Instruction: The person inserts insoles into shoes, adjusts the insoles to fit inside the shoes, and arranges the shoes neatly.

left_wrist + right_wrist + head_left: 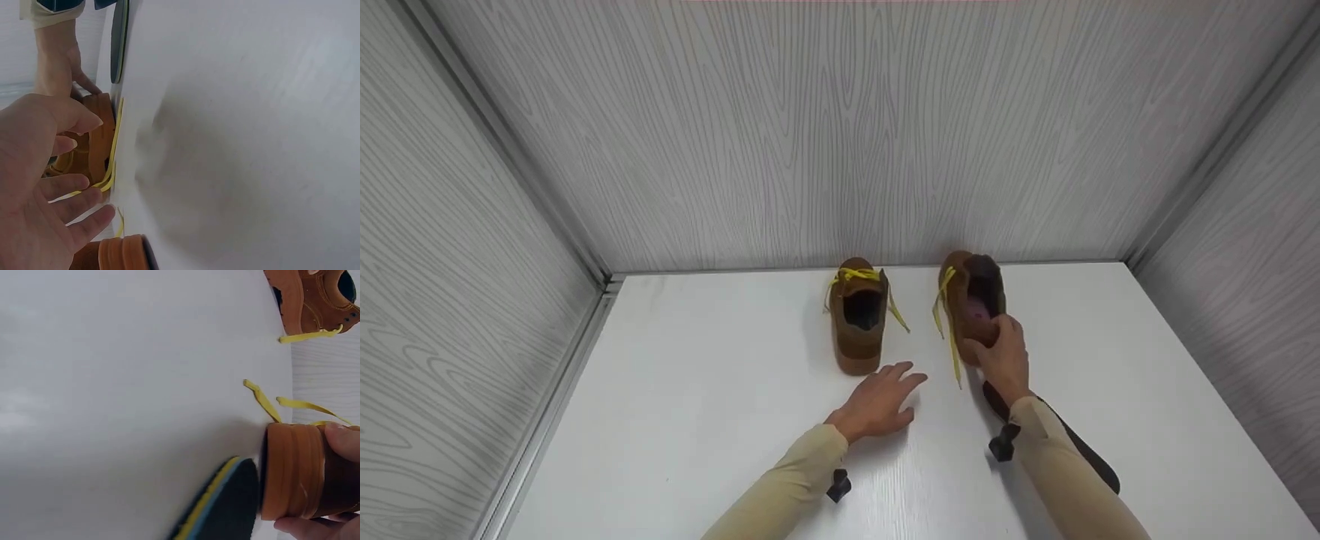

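My right hand [1006,358] grips a brown shoe [955,300] by its heel, thumb on one side and fingers on the other. This shoe's collar gapes wide, its yellow laces [946,315] hang loose, and a pinkish patch shows inside. In the right wrist view, its thick heel [292,472] lies between thumb and fingers. The matching brown shoe [858,349] stands to the left, laces crossed over its tongue. Just nearer than that shoe's heel, my left hand [877,401] hovers with spread fingers, holding nothing. Below my right forearm lies a dark insole [1099,463], partly hidden.
The white tabletop [697,390] meets a grey wood-grain back panel [840,135]. Side panels [442,300] rise at left and right, with metal strips along the corners. Both shoes stand close to the back panel, toes toward it.
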`<state>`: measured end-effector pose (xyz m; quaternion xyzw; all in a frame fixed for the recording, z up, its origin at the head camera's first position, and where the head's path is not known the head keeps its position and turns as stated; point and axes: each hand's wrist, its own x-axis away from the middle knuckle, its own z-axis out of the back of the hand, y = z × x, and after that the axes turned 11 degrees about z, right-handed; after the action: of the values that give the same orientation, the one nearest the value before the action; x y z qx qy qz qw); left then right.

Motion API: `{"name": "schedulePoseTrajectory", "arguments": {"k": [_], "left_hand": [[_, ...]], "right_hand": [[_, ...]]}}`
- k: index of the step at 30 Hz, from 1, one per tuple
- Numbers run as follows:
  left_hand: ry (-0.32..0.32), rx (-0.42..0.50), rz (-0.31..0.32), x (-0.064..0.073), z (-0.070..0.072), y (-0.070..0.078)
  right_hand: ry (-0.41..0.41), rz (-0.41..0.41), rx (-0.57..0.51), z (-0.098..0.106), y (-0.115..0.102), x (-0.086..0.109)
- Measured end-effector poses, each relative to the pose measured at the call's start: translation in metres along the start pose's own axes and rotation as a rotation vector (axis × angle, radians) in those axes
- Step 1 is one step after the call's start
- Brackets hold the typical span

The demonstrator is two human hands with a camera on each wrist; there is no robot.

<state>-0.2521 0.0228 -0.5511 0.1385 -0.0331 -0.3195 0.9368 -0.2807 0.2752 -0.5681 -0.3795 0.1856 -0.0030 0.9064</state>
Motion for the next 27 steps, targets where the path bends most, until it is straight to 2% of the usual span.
{"name": "schedulePoseTrajectory", "arguments": {"k": [8, 14, 20, 27], "left_hand": [[-0.008, 0.052, 0.036, 0.02, 0.005, -0.008], [-0.003, 0.069, 0.073, 0.039, 0.012, -0.017], [0.024, 0.08, 0.088, 0.06, 0.022, -0.022], [0.077, 0.111, 0.114, 0.081, 0.029, -0.027]], "right_hand": [[0.059, 0.117, -0.026, 0.01, -0.016, 0.028], [0.067, 0.182, -0.095, 0.024, -0.034, 0.058], [0.053, 0.219, -0.174, 0.036, -0.05, 0.097], [-0.022, 0.248, -0.231, 0.048, -0.059, 0.138]]}}
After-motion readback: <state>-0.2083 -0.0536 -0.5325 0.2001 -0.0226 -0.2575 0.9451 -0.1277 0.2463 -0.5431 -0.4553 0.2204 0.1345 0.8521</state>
